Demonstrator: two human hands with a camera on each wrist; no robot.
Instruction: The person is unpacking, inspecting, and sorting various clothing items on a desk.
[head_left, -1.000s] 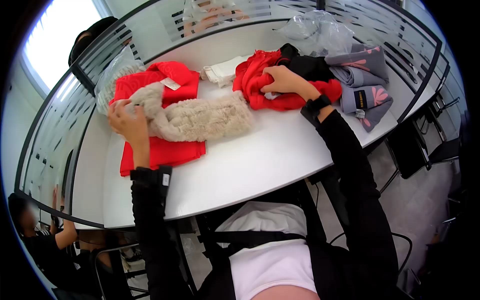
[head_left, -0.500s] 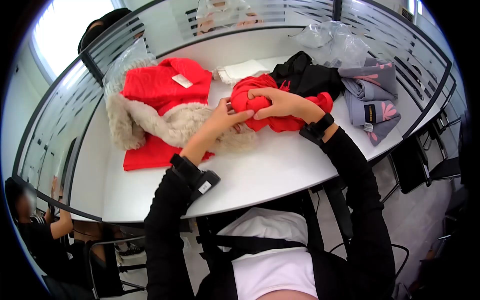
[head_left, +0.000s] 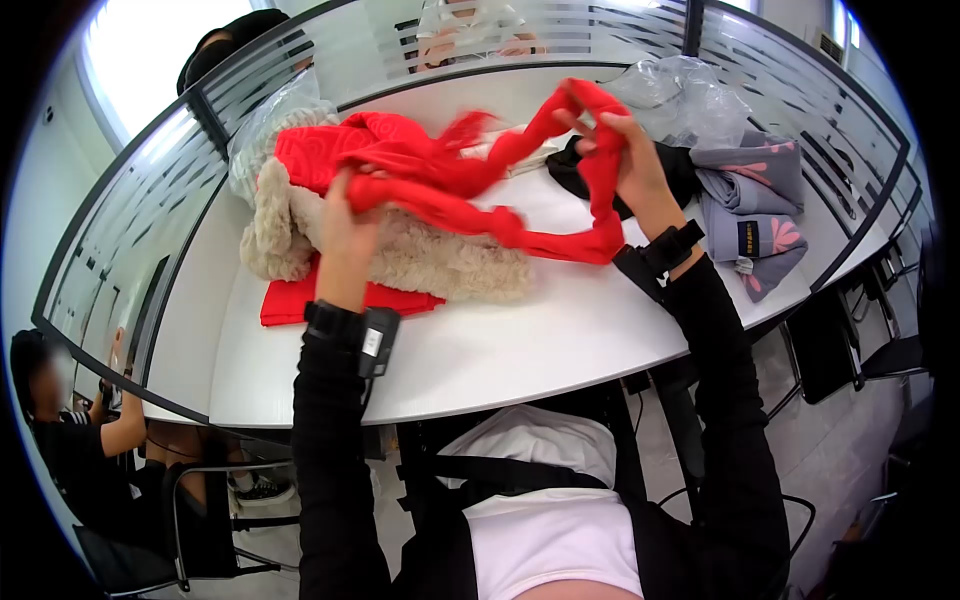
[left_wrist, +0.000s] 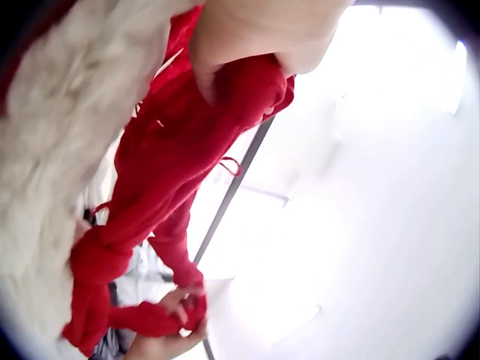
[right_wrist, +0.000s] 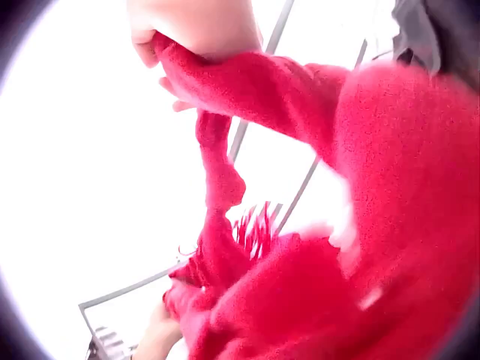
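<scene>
A long red scarf point(head_left: 560, 245) with a fringed end and a lumpy knot hangs in a loop between both hands, lifted over the table. My left hand point(head_left: 350, 235) grips its left part, above the beige fluffy fur piece point(head_left: 450, 265). In the left wrist view, the thumb and fingers of this hand close round the bunched scarf point(left_wrist: 172, 157). My right hand point(head_left: 640, 170) holds the raised right end of the loop, its fingers curled round the scarf point(right_wrist: 262, 86) in the right wrist view. Red folded cloth point(head_left: 290, 305) lies under the fur.
Black cloth point(head_left: 675, 175) and a grey folded textile with pink petals point(head_left: 750, 240) lie at the right. Clear plastic bags point(head_left: 680, 95) stand near the back. A low partition point(head_left: 560, 40) edges the white table point(head_left: 500, 350). Other people are around it.
The bunched red scarf has been lifted off the table and spread into a loop. My left hand went from the fur to the scarf, then moved left with it; my right hand rose.
</scene>
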